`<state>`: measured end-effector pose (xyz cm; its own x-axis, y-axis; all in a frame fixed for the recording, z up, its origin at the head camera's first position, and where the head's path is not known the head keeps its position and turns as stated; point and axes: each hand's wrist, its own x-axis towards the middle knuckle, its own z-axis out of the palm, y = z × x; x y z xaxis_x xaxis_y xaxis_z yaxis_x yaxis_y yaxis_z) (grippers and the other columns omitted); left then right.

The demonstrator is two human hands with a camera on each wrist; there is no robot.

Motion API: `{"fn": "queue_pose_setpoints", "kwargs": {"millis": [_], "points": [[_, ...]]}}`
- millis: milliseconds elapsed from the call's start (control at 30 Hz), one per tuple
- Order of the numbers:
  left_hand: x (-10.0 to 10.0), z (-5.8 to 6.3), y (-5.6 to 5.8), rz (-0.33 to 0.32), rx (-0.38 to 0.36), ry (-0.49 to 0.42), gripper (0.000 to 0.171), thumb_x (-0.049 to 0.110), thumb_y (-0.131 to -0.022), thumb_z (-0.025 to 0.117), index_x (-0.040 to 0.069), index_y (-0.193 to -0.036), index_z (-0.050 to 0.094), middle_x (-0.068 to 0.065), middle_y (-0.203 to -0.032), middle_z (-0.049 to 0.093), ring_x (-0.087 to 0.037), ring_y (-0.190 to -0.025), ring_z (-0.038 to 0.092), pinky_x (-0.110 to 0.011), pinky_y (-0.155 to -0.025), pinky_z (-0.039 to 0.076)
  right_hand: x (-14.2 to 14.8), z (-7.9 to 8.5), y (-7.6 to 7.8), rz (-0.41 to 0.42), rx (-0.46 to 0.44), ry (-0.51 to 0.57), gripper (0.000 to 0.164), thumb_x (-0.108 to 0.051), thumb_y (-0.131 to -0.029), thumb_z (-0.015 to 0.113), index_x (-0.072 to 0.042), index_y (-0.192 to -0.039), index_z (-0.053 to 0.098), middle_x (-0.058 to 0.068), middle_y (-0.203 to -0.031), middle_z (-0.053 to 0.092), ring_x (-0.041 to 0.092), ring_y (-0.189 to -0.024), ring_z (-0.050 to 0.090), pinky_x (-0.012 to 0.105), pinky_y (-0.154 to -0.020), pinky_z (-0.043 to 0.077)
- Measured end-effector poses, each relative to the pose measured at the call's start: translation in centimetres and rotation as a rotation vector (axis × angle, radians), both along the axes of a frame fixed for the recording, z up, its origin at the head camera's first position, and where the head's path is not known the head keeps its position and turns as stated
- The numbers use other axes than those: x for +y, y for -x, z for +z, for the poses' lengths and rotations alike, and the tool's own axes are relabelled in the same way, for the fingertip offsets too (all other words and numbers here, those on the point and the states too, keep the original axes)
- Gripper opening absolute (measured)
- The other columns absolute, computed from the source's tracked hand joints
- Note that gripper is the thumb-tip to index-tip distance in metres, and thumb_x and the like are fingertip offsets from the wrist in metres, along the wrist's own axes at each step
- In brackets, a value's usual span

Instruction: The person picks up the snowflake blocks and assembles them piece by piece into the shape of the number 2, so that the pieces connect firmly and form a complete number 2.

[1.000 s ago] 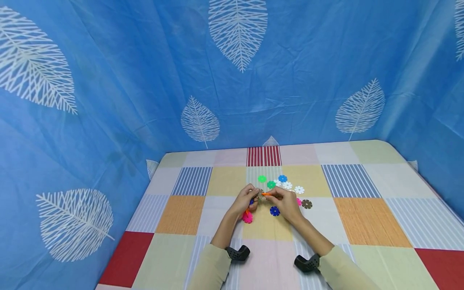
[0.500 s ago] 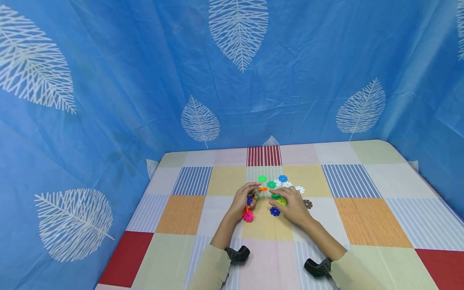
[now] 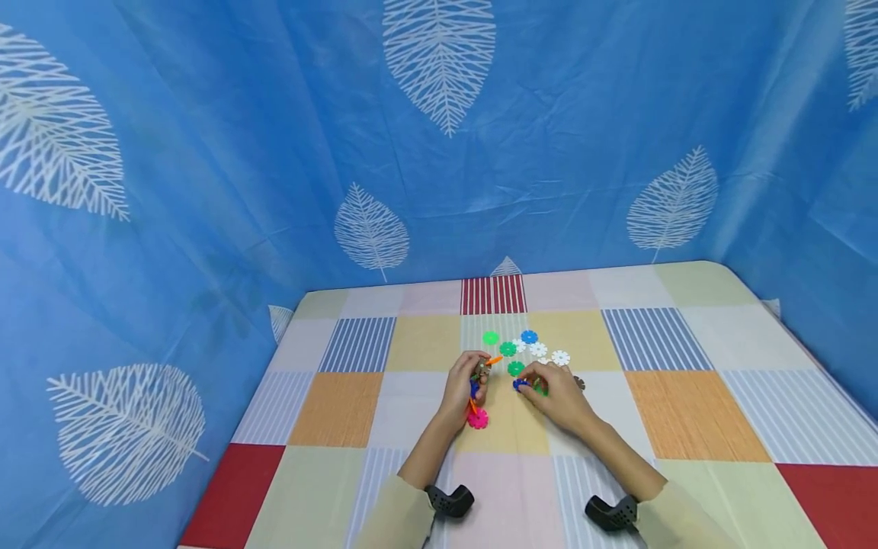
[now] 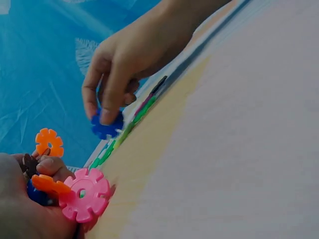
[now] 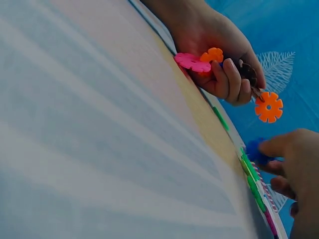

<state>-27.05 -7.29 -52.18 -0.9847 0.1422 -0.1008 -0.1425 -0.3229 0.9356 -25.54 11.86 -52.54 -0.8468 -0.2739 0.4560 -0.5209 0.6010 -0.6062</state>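
My left hand [image 3: 457, 392] grips a chain of notched plastic flower discs joined edge to edge. A pink disc [image 4: 94, 195] sits at its near end, followed by an orange disc [image 4: 49, 184], then blue and brown [image 5: 247, 73] ones partly covered by the fingers. Another orange disc [image 5: 268, 107] sticks out at the far end. My right hand [image 3: 564, 398] pinches a dark blue disc [image 4: 106, 126] between thumb and fingers, just above the table and apart from the chain.
Loose discs lie beyond and beside the right hand: light green [image 3: 490, 338], green [image 3: 507, 349], blue [image 3: 529, 336], several white [image 3: 560, 357] and a brown one [image 3: 580, 383] partly hidden. A patchwork cloth [image 3: 370, 473] covers the table; blue curtains [image 3: 274, 152] hang behind and at the sides.
My right hand has let go of the orange disc at the chain's far end, moved right and toward me, and picked up the dark blue disc. The left hand keeps hold of the chain.
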Motion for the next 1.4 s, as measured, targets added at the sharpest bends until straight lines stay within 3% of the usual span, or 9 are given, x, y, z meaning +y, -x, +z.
{"fn": "queue_pose_setpoints", "kwargs": {"millis": [100, 200, 300, 467, 633, 767, 867, 1067, 1400], "points": [[0.0, 0.0, -0.6, -0.005, 0.002, 0.020, 0.021, 0.024, -0.098, 0.044, 0.007, -0.103, 0.055, -0.001, -0.066, 0.044, -0.006, -0.041, 0.032, -0.017, -0.036, 0.028, -0.4, 0.5, 0.1, -0.062, -0.118, 0.236, 0.015, -0.012, -0.081, 0.072, -0.010, -0.093, 0.063, -0.004, -0.068, 0.063, 0.007, -0.056, 0.048, 0.022, -0.056, 0.038], [-0.1, -0.1, -1.0, -0.021, 0.017, 0.031, 0.024, 0.026, -0.097, 0.047, 0.004, -0.103, 0.056, -0.001, -0.065, 0.044, -0.005, -0.041, 0.032, -0.016, -0.036, 0.027, -0.9, 1.3, -0.1, -0.034, -0.220, 0.427, 0.016, -0.008, -0.085, 0.066, -0.001, -0.099, 0.061, 0.010, -0.068, 0.065, 0.015, -0.054, 0.054, 0.020, -0.048, 0.040], [-0.1, -0.2, -1.0, -0.045, 0.030, 0.033, 0.027, 0.026, -0.096, 0.049, 0.001, -0.104, 0.057, -0.001, -0.065, 0.044, -0.005, -0.041, 0.032, -0.016, -0.036, 0.026, -1.4, 2.5, -0.7, 0.008, -0.286, 0.531, 0.020, -0.002, -0.087, 0.062, 0.008, -0.103, 0.058, 0.023, -0.072, 0.064, 0.029, -0.055, 0.056, 0.022, -0.045, 0.042], [-0.2, -0.4, -0.7, -0.077, 0.042, 0.042, 0.029, 0.024, -0.098, 0.047, -0.002, -0.106, 0.057, -0.001, -0.066, 0.044, -0.006, -0.042, 0.032, -0.017, -0.036, 0.026, -1.9, 3.5, -1.3, -0.004, -0.330, 0.573, 0.021, 0.000, -0.087, 0.061, 0.010, -0.105, 0.058, 0.028, -0.075, 0.063, 0.038, -0.059, 0.056, 0.027, -0.046, 0.045], [-0.3, 0.4, -1.2, -0.089, 0.049, 0.064, 0.026, 0.017, -0.099, 0.043, -0.004, -0.106, 0.056, -0.001, -0.065, 0.044, -0.007, -0.042, 0.033, -0.017, -0.037, 0.027, -1.7, 1.4, -0.3, 0.019, -0.359, 0.621, 0.026, -0.009, -0.087, 0.064, 0.007, -0.107, 0.058, 0.021, -0.077, 0.066, 0.027, -0.058, 0.059, 0.026, -0.049, 0.048], [-0.2, 0.2, -1.3, -0.072, 0.060, 0.078, 0.025, 0.017, -0.098, 0.045, -0.004, -0.105, 0.058, -0.001, -0.065, 0.044, -0.006, -0.042, 0.034, -0.017, -0.037, 0.027, -1.9, 0.4, 0.1, -0.004, -0.413, 0.667, 0.026, -0.011, -0.086, 0.065, 0.005, -0.105, 0.058, 0.019, -0.079, 0.067, 0.023, -0.060, 0.061, 0.025, -0.052, 0.049], [0.0, -0.6, -1.0, -0.046, 0.072, 0.084, 0.027, 0.021, -0.097, 0.048, -0.003, -0.105, 0.060, -0.001, -0.064, 0.045, -0.006, -0.041, 0.033, -0.016, -0.036, 0.027, -2.2, 0.5, -0.1, -0.024, -0.445, 0.698, 0.024, -0.008, -0.085, 0.065, 0.006, -0.103, 0.057, 0.020, -0.079, 0.067, 0.022, -0.059, 0.062, 0.023, -0.052, 0.048], [0.1, -0.7, -1.2, 0.015, 0.112, 0.118, 0.030, 0.026, -0.096, 0.051, -0.001, -0.103, 0.063, 0.000, -0.063, 0.045, -0.005, -0.040, 0.033, -0.015, -0.035, 0.027, -2.7, 0.5, -0.2, -0.024, -0.458, 0.750, 0.023, -0.003, -0.085, 0.064, 0.010, -0.102, 0.055, 0.024, -0.081, 0.066, 0.021, -0.059, 0.062, 0.023, -0.057, 0.049], [0.2, -0.4, -1.1, -0.004, 0.117, 0.123, 0.031, 0.023, -0.097, 0.049, -0.003, -0.107, 0.063, 0.001, -0.063, 0.046, -0.006, -0.041, 0.033, -0.016, -0.035, 0.027, -2.8, 0.6, -0.1, -0.037, -0.448, 0.748, 0.021, -0.001, -0.084, 0.065, 0.011, -0.100, 0.057, 0.024, -0.076, 0.065, 0.019, -0.057, 0.062, 0.025, -0.056, 0.050]]}}
